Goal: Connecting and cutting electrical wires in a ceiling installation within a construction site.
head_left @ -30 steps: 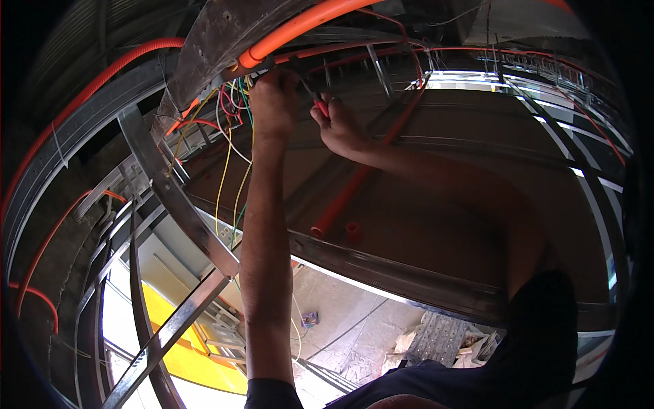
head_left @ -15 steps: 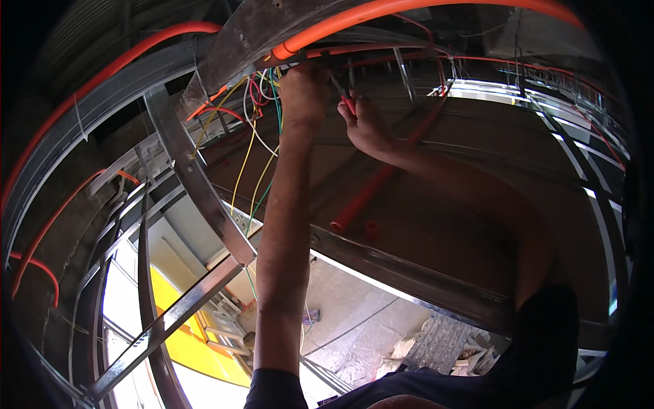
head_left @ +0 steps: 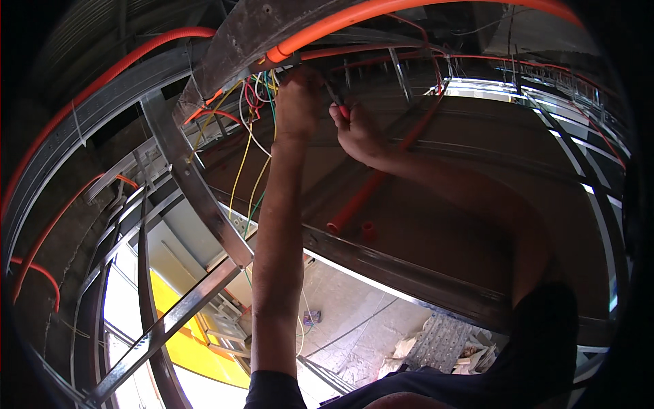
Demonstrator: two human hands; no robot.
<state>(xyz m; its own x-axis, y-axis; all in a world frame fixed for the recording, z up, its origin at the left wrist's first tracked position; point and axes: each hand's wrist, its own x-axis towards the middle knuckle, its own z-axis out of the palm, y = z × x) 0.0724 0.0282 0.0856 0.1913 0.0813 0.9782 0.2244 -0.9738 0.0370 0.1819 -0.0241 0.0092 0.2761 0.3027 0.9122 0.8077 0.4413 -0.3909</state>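
Both arms are raised to a bundle of thin coloured wires [head_left: 256, 95] that hangs below the end of an orange conduit [head_left: 320, 35]. My left hand [head_left: 298, 102] is closed right beside the wires, its fingers bent away; what they grip is hidden. Just to its right, my right hand [head_left: 361, 135] is wrapped round a red-handled tool [head_left: 345, 110]. The tool's dark metal front part slants up and left toward my left fingers. Its tip is too dark to make out. Yellow and green wires trail down left of my left forearm.
Metal framing [head_left: 194, 201] crosses the left side, and a dark beam [head_left: 238, 41] runs overhead. A red pipe [head_left: 361, 204] lies on a brown panel [head_left: 477, 163] to the right, a short red piece [head_left: 368, 230] beside it. Far below are the floor [head_left: 347, 307] and a yellow surface [head_left: 197, 347].
My right hand and the red-handled tool have shifted slightly left, closer to my left hand. My left forearm has also moved a little left in the picture.
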